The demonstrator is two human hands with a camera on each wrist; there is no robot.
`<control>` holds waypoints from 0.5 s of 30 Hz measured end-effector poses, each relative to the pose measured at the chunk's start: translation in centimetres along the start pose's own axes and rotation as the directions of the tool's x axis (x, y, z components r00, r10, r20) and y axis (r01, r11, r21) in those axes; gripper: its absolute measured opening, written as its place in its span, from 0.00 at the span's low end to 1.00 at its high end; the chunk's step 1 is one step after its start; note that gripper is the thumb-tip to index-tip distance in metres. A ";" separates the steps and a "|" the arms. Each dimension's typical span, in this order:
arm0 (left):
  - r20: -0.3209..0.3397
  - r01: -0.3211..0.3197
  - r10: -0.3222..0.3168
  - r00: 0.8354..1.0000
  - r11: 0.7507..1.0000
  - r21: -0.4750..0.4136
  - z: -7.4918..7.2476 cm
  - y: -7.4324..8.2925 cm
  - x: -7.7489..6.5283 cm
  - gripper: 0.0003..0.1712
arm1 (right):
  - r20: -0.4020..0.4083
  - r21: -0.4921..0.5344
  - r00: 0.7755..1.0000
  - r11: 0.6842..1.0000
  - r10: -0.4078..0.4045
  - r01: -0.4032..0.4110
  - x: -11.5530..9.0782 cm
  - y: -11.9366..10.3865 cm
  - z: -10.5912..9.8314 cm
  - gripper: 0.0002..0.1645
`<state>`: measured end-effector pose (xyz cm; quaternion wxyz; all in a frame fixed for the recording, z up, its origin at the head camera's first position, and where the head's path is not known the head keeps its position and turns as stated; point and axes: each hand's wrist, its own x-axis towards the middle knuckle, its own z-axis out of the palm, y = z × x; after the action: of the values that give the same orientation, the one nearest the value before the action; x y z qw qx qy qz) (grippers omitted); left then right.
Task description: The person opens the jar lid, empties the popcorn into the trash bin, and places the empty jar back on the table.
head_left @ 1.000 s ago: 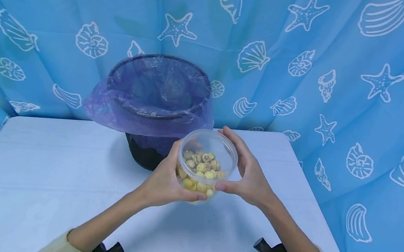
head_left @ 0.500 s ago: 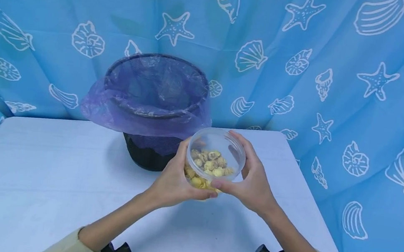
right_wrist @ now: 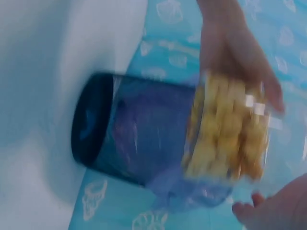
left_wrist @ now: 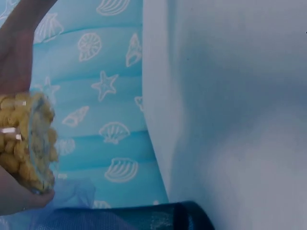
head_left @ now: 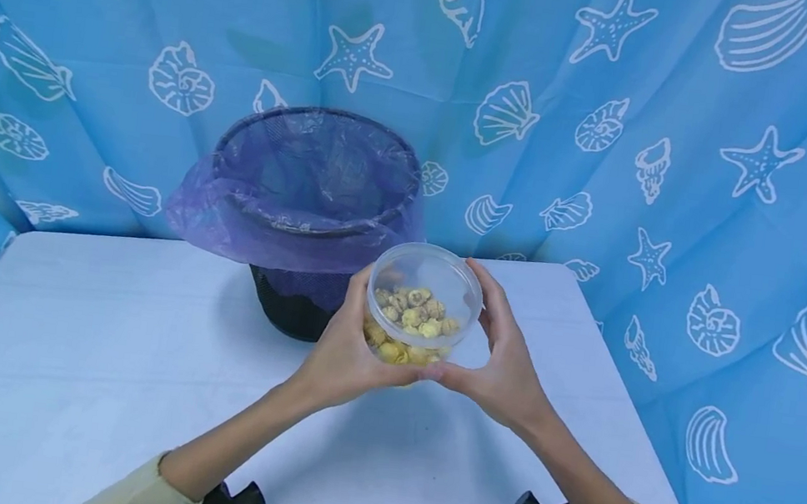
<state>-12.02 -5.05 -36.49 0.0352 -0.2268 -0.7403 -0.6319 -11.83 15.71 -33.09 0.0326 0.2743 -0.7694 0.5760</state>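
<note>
Clear tub [head_left: 433, 271] of yellow popcorn [head_left: 411, 312], raised above white table [head_left: 95, 365], in front and slightly right of black bin [head_left: 291, 305]; left hand [head_left: 345, 358] nearer bin, right hand [head_left: 504, 367] farther, fingers curled round tub wall, thumb tips together on side away from bin, likely for steadiness; open top or clear lid, cannot tell; purple liner [head_left: 276, 241] folded over bin rim, probably against slipping; table's far edge just behind bin, most room in front of bin

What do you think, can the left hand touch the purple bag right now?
Probably yes: the purple bag hangs over the bin close to the left hand, with nothing visible between. But that hand and the right hand hold the clear tub, so it might need to let go first.
</note>
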 end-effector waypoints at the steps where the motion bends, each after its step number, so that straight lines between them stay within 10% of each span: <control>1: -0.014 0.003 -0.003 1.000 1.000 0.009 0.2 -0.1 0.0 0.64 | -0.027 -0.013 1.000 1.000 0.013 -0.013 -0.1 -0.2 0.3 0.67; 8: -0.024 0.007 -0.006 1.000 1.000 0.024 0.8 -0.3 0.1 0.65 | -0.101 -0.019 0.991 0.996 0.087 -0.090 0.3 -0.7 0.9 0.59; 15: 0.099 0.060 -0.057 0.994 0.998 -0.033 0.1 -0.1 -0.1 0.65 | 0.151 0.161 0.988 0.987 -0.018 -0.006 0.9 0.6 -1.6 0.62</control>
<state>-11.90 -5.00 -36.64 -0.0236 -0.2363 -0.7360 -0.6339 -13.25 16.88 -32.73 -0.0467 0.3215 -0.7197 0.6135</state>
